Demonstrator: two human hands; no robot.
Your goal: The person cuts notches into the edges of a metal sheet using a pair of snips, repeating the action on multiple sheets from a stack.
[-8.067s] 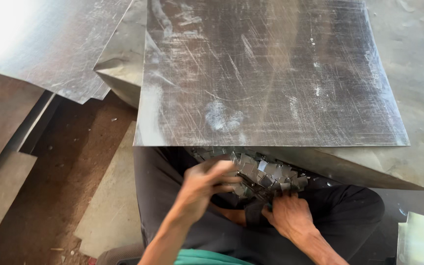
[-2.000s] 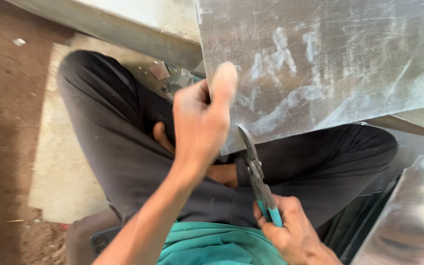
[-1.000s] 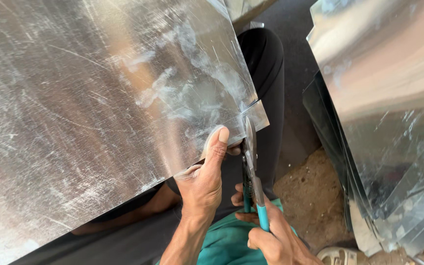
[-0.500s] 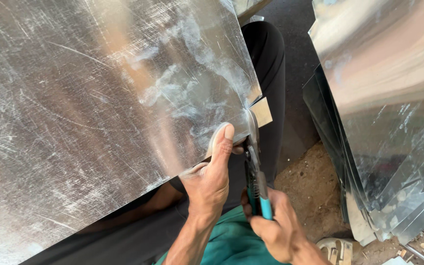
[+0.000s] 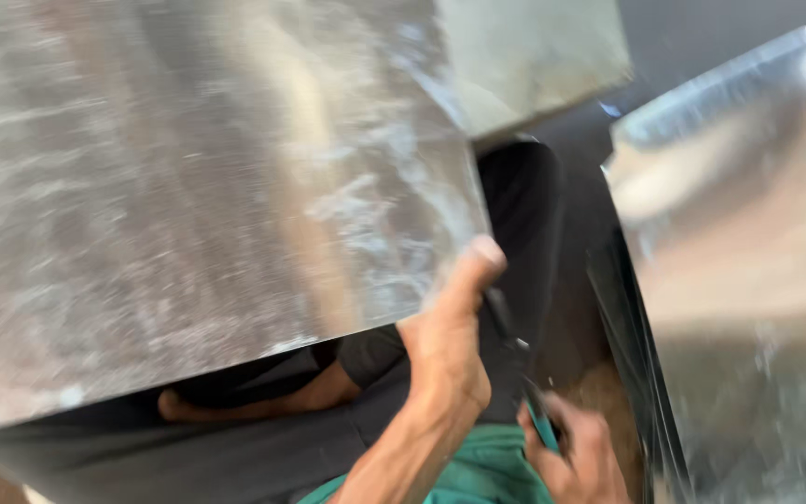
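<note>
A large shiny metal sheet point(image 5: 188, 168) fills the upper left of the head view, resting over my lap. My left hand point(image 5: 445, 341) grips its lower right corner, thumb up along the edge. My right hand point(image 5: 576, 453) holds metal snips point(image 5: 520, 359) by their teal handles, the dark blades pointing up beside my left thumb at the sheet's corner. The picture is blurred, so I cannot tell whether the blades touch the sheet.
Another bent metal sheet point(image 5: 739, 243) stands at the right, with more stacked sheet edges below it. A pale flat panel point(image 5: 534, 56) lies behind the big sheet. My legs in dark trousers point(image 5: 515, 196) are folded under the sheet.
The view has shifted and blurred. The small cut tab at the sheet's corner is no longer visible. Both hands keep their hold on sheet and snips.
</note>
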